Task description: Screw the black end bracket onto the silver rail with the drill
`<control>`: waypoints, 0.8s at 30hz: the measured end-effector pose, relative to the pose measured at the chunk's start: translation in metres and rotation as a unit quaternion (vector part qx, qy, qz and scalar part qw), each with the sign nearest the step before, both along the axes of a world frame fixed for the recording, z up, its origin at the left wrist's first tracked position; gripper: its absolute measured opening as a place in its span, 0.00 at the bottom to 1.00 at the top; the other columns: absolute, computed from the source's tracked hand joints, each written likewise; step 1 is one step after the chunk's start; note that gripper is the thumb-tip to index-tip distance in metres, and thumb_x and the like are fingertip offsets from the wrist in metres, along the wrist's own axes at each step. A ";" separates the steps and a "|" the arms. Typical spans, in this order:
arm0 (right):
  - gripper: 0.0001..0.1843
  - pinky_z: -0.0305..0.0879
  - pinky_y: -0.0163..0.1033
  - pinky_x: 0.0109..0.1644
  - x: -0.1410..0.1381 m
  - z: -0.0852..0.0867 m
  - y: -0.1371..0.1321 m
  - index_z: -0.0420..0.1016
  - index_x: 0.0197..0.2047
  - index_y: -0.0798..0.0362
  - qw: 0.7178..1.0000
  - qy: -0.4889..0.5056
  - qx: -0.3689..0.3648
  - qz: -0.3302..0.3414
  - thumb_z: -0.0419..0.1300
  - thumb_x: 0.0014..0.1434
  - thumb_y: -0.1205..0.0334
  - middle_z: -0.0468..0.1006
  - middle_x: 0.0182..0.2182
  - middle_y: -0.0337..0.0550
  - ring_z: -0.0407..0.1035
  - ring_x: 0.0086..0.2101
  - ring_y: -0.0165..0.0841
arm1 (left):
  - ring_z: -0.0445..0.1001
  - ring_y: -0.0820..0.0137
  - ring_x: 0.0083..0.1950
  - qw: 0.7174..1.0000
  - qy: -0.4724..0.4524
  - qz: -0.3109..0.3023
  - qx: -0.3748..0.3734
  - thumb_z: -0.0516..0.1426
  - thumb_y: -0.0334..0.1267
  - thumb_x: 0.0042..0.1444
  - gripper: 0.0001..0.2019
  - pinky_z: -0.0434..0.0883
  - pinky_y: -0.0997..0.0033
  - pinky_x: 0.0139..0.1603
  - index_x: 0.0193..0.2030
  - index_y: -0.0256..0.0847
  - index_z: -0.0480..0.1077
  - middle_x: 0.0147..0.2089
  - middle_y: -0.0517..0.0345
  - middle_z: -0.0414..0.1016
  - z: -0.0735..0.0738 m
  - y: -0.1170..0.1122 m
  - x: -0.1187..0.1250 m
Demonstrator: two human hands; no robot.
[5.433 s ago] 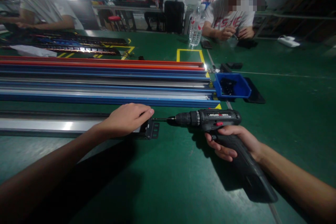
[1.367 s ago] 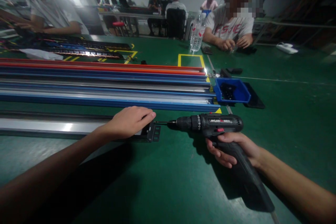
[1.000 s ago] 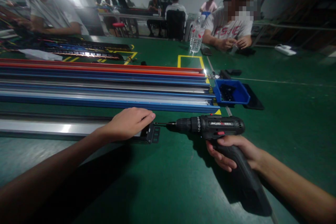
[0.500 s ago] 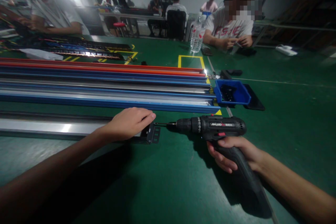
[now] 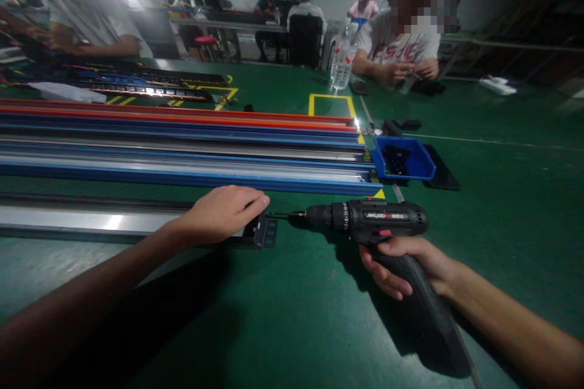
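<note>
Centrally, the left hand (image 5: 223, 214) lies flat, fingers together, pressing the long grey rail (image 5: 91, 220) down to steady it, while the right hand (image 5: 410, 258) grips the drill (image 5: 365, 219), its bit level against the rail's black end bracket (image 5: 265, 233).

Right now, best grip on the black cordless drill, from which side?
The black cordless drill: take the pistol handle, coming from the near right. Its barrel lies level, bit aimed left at the black end bracket, and the right hand wraps that handle.
</note>
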State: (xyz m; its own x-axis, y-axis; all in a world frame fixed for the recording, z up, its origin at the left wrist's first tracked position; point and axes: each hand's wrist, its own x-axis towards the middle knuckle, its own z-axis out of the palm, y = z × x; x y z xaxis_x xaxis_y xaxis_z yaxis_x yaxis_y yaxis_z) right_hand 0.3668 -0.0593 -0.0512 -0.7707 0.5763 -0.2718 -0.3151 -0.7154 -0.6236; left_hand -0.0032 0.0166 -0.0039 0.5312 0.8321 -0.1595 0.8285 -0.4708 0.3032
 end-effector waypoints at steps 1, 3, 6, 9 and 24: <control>0.15 0.73 0.32 0.28 0.000 0.000 0.000 0.80 0.44 0.65 1.000 0.000 -0.002 0.002 0.58 0.65 0.61 0.77 0.29 0.45 0.68 0.19 0.23 | 0.78 0.59 0.52 1.000 0.000 -0.001 0.001 0.39 0.55 0.72 0.28 0.69 0.61 0.50 0.47 0.46 0.78 0.52 0.56 0.82 0.000 0.000 0.000; 0.15 0.73 0.32 0.28 0.000 0.001 0.001 0.80 0.44 0.65 1.000 0.000 -0.007 0.002 0.59 0.65 0.60 0.77 0.29 0.45 0.68 0.19 0.22 | 0.78 0.58 0.52 1.000 0.001 -0.002 0.001 0.39 0.55 0.72 0.28 0.69 0.61 0.50 0.47 0.46 0.78 0.52 0.56 0.82 0.001 0.000 0.000; 0.16 0.73 0.31 0.28 0.000 0.001 0.001 0.80 0.45 0.66 1.000 -0.004 -0.014 0.001 0.59 0.64 0.60 0.77 0.30 0.45 0.67 0.18 0.22 | 0.78 0.58 0.52 1.000 0.003 0.001 0.003 0.39 0.55 0.72 0.28 0.69 0.60 0.51 0.47 0.47 0.78 0.52 0.56 0.82 0.000 0.000 0.000; 0.16 0.72 0.31 0.28 0.001 0.000 0.001 0.80 0.46 0.66 1.000 -0.002 -0.011 0.006 0.59 0.64 0.60 0.77 0.31 0.46 0.68 0.19 0.22 | 0.78 0.57 0.51 1.000 0.001 0.004 0.005 0.38 0.56 0.71 0.28 0.69 0.59 0.51 0.46 0.48 0.77 0.51 0.57 0.82 -0.002 0.000 0.000; 0.17 0.72 0.31 0.29 0.000 0.003 0.003 0.79 0.47 0.66 1.000 -0.001 -0.012 0.007 0.59 0.64 0.59 0.77 0.32 0.46 0.66 0.19 0.21 | 0.78 0.58 0.52 1.000 0.000 0.001 0.005 0.38 0.56 0.71 0.29 0.69 0.59 0.51 0.46 0.47 0.77 0.52 0.56 0.82 0.001 0.000 0.000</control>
